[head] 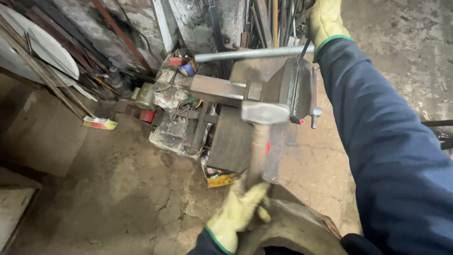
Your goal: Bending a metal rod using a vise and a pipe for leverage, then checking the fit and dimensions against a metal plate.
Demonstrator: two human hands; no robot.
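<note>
A hammer (262, 123) is sitting mid-frame, its head just beside the big metal vise (288, 89). The left hand (238, 211), gloved, is gripping its handle tight. The right hand (325, 20), upper right, is resting by a long grey pipe (245, 55); its grip is hidden.

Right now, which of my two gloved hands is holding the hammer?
The left hand, low in the view, grips the hammer by its wooden handle. The right hand reaches up beside the grey metal pipe.

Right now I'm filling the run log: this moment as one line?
left hand: grips hammer | right hand: on pipe | pipe: across vise
</note>
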